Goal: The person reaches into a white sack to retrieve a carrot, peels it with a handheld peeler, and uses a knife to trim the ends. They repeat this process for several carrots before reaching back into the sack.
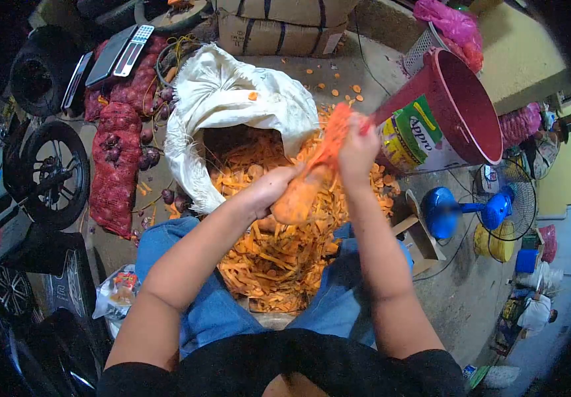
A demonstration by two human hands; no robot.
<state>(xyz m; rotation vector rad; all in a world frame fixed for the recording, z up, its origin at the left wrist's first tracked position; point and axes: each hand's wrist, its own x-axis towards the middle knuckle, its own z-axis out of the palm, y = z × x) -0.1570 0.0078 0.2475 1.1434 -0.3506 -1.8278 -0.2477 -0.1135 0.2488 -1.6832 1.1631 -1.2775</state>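
The bucket [441, 112] is glossy, smooth red plastic; the sack [232, 99] looks like rough, matt woven plastic. The brown boxes [279, 36] look like matt cardboard, and the jeans [206, 291] are cloth.

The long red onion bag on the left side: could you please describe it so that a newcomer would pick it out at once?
Start at the big white sack in front of the person. To its left, before the black wheel, lies the long red onion bag. Unlike the red bag beyond it, it has no scale over it.
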